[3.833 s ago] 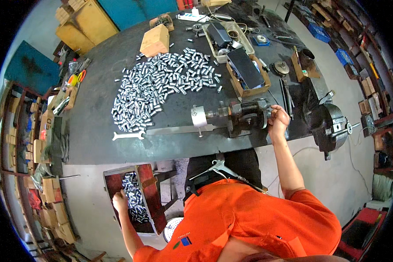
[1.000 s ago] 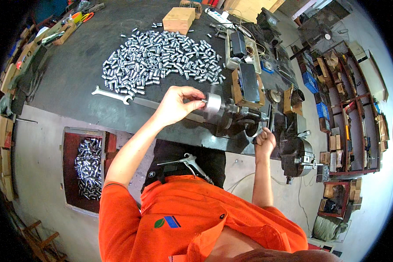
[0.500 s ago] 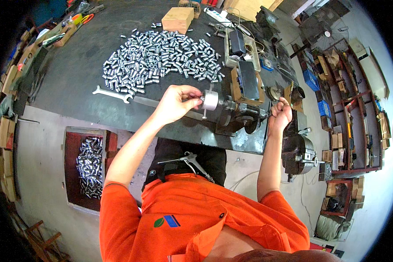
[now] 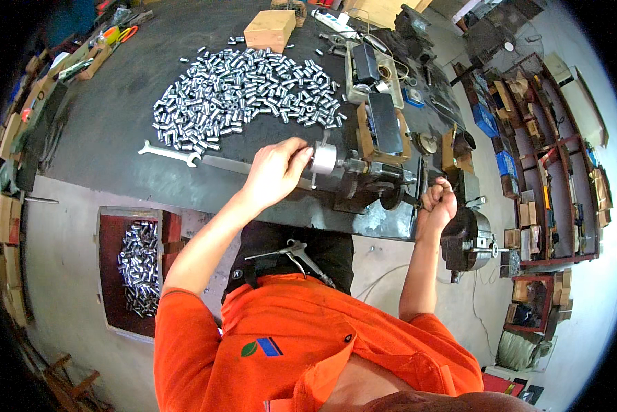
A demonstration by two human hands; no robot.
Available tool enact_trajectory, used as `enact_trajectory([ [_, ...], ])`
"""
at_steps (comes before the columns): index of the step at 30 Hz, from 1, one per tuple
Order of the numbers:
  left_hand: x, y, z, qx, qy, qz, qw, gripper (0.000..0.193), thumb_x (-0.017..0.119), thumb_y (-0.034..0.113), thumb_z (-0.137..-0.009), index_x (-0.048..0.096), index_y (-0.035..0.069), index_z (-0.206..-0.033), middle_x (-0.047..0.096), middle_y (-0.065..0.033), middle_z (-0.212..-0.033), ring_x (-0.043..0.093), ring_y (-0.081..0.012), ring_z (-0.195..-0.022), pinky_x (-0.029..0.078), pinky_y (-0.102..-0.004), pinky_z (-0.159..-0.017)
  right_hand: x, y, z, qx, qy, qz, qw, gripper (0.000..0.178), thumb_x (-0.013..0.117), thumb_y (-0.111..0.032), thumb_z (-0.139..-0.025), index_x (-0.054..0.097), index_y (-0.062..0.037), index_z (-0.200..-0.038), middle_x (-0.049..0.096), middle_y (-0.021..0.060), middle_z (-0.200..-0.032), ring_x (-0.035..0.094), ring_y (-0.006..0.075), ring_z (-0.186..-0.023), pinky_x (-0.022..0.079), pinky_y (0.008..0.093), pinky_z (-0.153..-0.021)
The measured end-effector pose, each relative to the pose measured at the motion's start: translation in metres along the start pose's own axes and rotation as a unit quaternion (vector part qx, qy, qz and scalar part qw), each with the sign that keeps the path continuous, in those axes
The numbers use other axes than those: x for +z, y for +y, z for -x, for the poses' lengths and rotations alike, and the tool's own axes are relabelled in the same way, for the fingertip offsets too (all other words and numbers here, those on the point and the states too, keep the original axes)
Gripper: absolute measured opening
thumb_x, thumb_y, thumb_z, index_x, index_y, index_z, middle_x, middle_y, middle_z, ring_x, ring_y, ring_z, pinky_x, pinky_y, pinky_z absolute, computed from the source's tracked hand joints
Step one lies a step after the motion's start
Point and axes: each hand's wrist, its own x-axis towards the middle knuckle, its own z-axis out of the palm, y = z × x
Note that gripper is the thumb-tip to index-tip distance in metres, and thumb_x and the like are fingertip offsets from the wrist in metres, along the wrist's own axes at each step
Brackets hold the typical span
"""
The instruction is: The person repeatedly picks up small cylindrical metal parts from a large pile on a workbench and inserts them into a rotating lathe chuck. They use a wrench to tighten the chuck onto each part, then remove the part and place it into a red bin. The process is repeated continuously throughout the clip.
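Observation:
My left hand (image 4: 275, 170) reaches to the round silver chuck (image 4: 322, 159) of a small bench machine (image 4: 371, 184), its fingertips pinched at the chuck's face; whether a small metal piece sits between them is hidden. My right hand (image 4: 437, 204) is closed around the machine's crank handle at the bench's near right edge. A big heap of short silver metal cylinders (image 4: 243, 93) lies on the dark bench (image 4: 109, 130) beyond my left hand. Just left of that hand rests an open-ended spanner (image 4: 168, 154).
A red-brown crate (image 4: 135, 268) with several cylinders stands on the floor at lower left. A wooden block (image 4: 270, 30) sits at the back of the bench. Wooden boxes with tools (image 4: 380, 127) lie behind the machine. A heavy lathe chuck (image 4: 468, 240) hangs beside the bench; shelves (image 4: 549, 178) stand right.
My left hand came up from the floor crate to the chuck and stays there. My right hand dipped below the bench edge a second ago and has risen back onto the crank handle.

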Motion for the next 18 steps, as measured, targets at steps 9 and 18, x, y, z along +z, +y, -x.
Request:
enact_trajectory([
  [9,0.01,-0.008,0.002,-0.03,0.003,0.004,1.0,0.033,0.041,0.026,-0.089,0.05,-0.002,-0.072,0.047,-0.0086,-0.048,0.052,-0.0174,-0.041,0.04,-0.0281,-0.042,-0.03,0.027,0.024,0.064,0.049,-0.014,0.997,0.015,0.04,-0.011,-0.077,0.048,0.0002,-0.084,0.031,-0.0023,-0.054,0.021,0.0054,-0.042,0.016,0.0195,-0.037],
  [18,-0.006,0.003,-0.009,-0.141,-0.123,0.121,0.975,0.041,0.041,0.032,-0.089,0.047,0.0,-0.063,0.046,-0.0022,-0.046,0.048,-0.0103,-0.037,0.038,-0.0242,-0.036,-0.063,0.119,-0.085,-0.094,0.042,0.232,0.967,0.021,0.048,-0.014,-0.077,0.059,0.0029,-0.082,0.048,0.0004,-0.057,0.04,0.0081,-0.045,0.028,0.0202,-0.04],
])
